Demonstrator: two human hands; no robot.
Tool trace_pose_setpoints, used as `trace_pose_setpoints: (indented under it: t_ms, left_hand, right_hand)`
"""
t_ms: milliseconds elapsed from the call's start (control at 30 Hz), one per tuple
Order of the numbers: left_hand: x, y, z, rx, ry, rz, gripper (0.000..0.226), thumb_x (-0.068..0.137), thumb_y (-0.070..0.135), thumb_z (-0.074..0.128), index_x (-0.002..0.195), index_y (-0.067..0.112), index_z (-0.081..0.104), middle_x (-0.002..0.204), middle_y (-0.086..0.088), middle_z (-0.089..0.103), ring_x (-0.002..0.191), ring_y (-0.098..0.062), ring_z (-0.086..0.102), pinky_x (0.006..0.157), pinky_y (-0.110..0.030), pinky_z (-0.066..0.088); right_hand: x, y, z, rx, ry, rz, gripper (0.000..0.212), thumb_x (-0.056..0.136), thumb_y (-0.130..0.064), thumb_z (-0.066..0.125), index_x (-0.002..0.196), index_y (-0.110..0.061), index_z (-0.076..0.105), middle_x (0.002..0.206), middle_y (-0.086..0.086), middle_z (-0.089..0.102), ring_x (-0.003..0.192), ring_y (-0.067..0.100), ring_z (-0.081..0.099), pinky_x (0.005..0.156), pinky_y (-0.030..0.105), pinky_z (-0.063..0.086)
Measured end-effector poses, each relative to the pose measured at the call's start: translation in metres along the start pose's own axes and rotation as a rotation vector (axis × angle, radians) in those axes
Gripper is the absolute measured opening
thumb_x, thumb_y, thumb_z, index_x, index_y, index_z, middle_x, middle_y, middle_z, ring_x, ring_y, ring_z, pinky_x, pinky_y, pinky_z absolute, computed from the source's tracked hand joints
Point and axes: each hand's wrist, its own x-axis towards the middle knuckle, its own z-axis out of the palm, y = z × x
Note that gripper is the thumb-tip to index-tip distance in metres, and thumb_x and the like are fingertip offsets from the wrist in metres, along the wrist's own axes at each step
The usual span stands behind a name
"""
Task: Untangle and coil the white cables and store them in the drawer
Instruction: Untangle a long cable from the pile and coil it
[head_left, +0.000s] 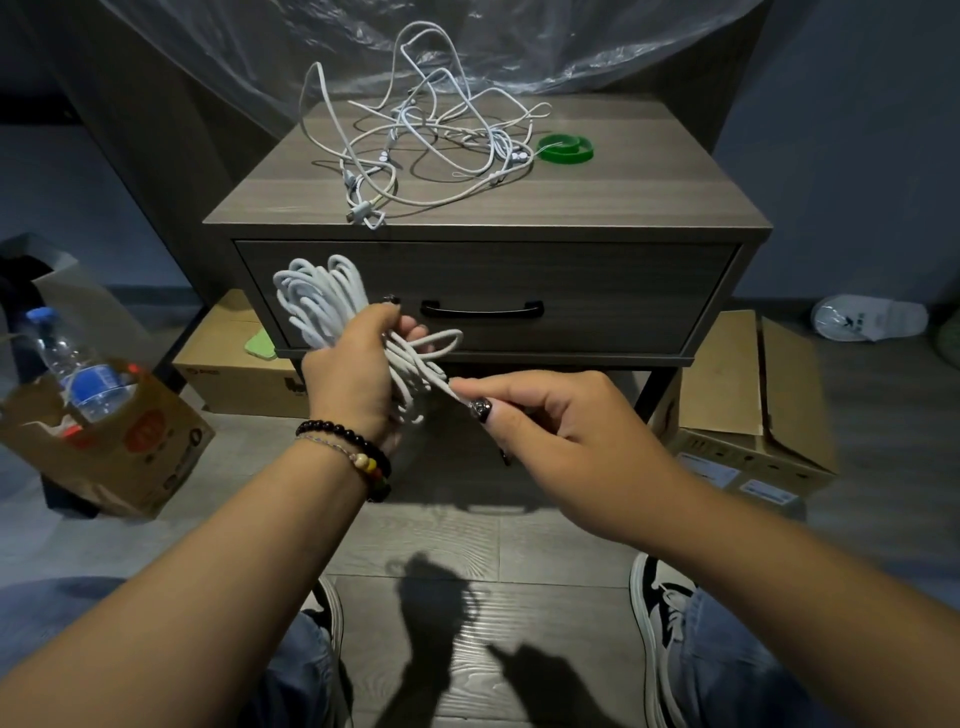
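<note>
From the head view, the person sits facing a grey nightstand (597, 197), and the left hand (353, 374) has its fingers curled tight round a thick bundle of coiled cable (322, 301), the loops fanning up toward eleven o'clock from the fist. The right hand (561, 431), at about four o'clock from the left, pinches the free tail end (441, 387) of that cable between thumb and forefinger, the other fingers loosely folded.

The coil looks nearly wound, with only the tail to wrap or tuck. I reckon the trouble lies right there: if the pinch slips, or the tail is only laid loosely over, the springy loops could burst open in the left hand and the bundle would have to be wound again. The small stray loop (441, 340) poking out at three o'clock of the fist could also catch the tail.

At twelve o'clock, on the nightstand top, the remaining tangle of white cables (426, 140) sprawls, one connector (363, 215) hanging at the front edge, so a brush from the coil might drag the lot to the floor. A green band (565, 148) lies just beside the tangle at three o'clock.

The drawer (623, 291) is closed, its black handle (482, 310) untouched; with both hands full, freeing one to open it risks letting the coil go slack.
</note>
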Motion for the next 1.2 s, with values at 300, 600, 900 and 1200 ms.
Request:
trace_pose_setpoints:
  t_ms: [300, 600, 900, 1200]
  left_hand:
    - [0.022, 0.026, -0.013, -0.197, -0.051, -0.096, 0.022, 0.089, 0.013, 0.053, 0.067, 0.012, 0.051, 0.063, 0.001, 0.051, 0.048, -0.01, 0.056, 0.053, -0.023, 0.052]
    - [-0.002, 0.028, -0.016, -0.071, -0.551, -0.311, 0.005, 0.079, 0.009, 0.052, 0.075, 0.01, 0.05, 0.058, 0.001, 0.049, 0.045, -0.009, 0.052, 0.046, -0.018, 0.048]
    - [-0.019, 0.007, -0.012, 0.24, -0.766, -0.35, 0.04, 0.066, 0.003, 0.054, 0.105, 0.007, 0.059, 0.12, -0.012, 0.066, 0.116, -0.024, 0.061, 0.094, -0.05, 0.05]
    - [-0.036, 0.005, -0.014, 0.391, -0.923, -0.498, 0.025, 0.072, -0.009, 0.05, 0.095, -0.001, 0.054, 0.072, -0.014, 0.071, 0.062, -0.022, 0.071, 0.05, -0.031, 0.058]
  right_hand:
    - [0.003, 0.004, -0.025, 0.13, -0.273, 0.281, 0.021, 0.097, -0.013, 0.053, 0.102, -0.012, 0.073, 0.069, 0.003, 0.065, 0.054, 0.014, 0.057, 0.052, 0.016, 0.046]
    - [0.011, 0.021, -0.033, -0.261, -0.142, 0.513, 0.012, 0.077, -0.03, 0.078, 0.07, -0.02, 0.077, 0.061, -0.005, 0.07, 0.049, 0.003, 0.052, 0.049, 0.019, 0.042]
    - [0.018, 0.021, -0.032, -0.314, 0.148, 0.32, 0.014, 0.073, -0.028, 0.082, 0.063, -0.026, 0.072, 0.041, -0.024, 0.053, 0.044, -0.012, 0.049, 0.041, 0.008, 0.031]
    - [0.017, 0.016, -0.039, -0.184, 0.204, 0.2, 0.006, 0.074, -0.02, 0.081, 0.071, -0.023, 0.077, 0.061, -0.015, 0.067, 0.058, -0.006, 0.058, 0.049, 0.008, 0.04]
